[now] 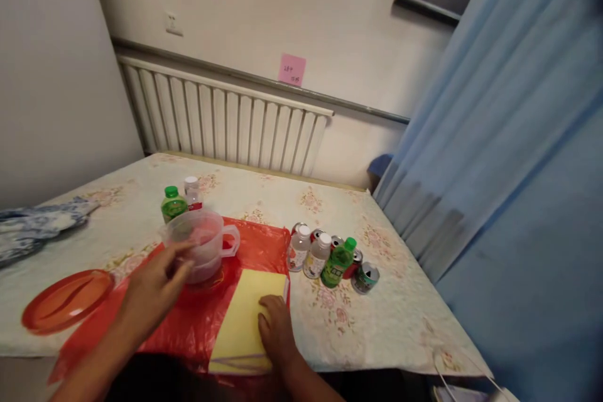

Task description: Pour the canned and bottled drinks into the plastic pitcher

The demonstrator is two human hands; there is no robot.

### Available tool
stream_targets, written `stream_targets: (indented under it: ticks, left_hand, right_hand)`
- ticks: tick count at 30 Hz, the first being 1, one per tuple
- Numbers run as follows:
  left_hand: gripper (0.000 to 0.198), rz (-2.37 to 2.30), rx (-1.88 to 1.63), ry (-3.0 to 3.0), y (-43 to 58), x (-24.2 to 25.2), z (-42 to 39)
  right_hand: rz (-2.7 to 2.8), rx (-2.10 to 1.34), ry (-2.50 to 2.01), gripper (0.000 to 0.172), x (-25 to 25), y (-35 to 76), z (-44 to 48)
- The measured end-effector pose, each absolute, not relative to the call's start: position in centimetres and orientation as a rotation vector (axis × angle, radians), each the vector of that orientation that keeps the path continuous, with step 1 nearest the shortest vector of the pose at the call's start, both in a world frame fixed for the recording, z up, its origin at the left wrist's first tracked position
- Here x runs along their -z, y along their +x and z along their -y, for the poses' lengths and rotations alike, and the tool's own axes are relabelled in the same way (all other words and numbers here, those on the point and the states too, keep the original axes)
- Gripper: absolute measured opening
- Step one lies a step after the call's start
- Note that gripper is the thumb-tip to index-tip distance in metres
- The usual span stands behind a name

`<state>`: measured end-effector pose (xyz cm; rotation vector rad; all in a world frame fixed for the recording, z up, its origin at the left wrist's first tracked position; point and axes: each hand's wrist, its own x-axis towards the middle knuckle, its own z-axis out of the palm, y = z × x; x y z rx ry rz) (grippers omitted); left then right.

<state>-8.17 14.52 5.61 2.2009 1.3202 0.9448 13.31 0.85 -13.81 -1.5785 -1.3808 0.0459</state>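
Clear plastic jug (pixel 207 259) stands upright left of the middle of the frame, on a red plastic sheet (pixel 257 242) spread over the table (pixel 400 326). Its wide mouth faces up and its handle points right. Pink shows through its side, but I cannot tell if something is in it. Behind it are a green bottle (pixel 173 206) and a bottle with a white cap (pixel 192 191). More bottles (pixel 317 257) and cans (pixel 365 277) stand together right of the middle.

The left hand (pixel 155 286) is at the near left side of the jug. Its thumb and pointing finger are spread a bit; I cannot tell if they hold the jug.

The right hand (pixel 277 333) rests on a yellow booklet (pixel 240 320) near its right edge, fingers bent. I cannot tell if they pinch it. The booklet lies flat, bottom middle, its long way running up the frame and leaning right at the top.
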Motion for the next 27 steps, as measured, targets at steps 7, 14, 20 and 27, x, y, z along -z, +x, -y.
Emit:
stream_targets:
  ticks: [7, 14, 20, 27]
  left_hand:
    - [0.043, -1.071, -0.559, 1.95, -6.3, 2.8, -6.8]
    - [0.038, -0.966, -0.456, 1.964, -4.2, 5.2, -3.5]
    - [0.034, -0.917, -0.398, 1.997, -3.9, 5.8, -2.6]
    - [0.031, -0.913, -0.387, 2.021, -3.4, 4.7, -2.7]
  right_hand:
    - [0.705, 0.124, -1.77, 0.035, 13.4, 22.4, 4.5]
    - [0.524, 0.356, -1.896, 0.063, 11.5, 31.0, 3.1]
    - [0.491, 0.384, -1.973, 0.065, 11.8, 30.7, 0.6]
    - [0.592, 0.422, -1.953, 0.051, 11.5, 29.3, 1.7]
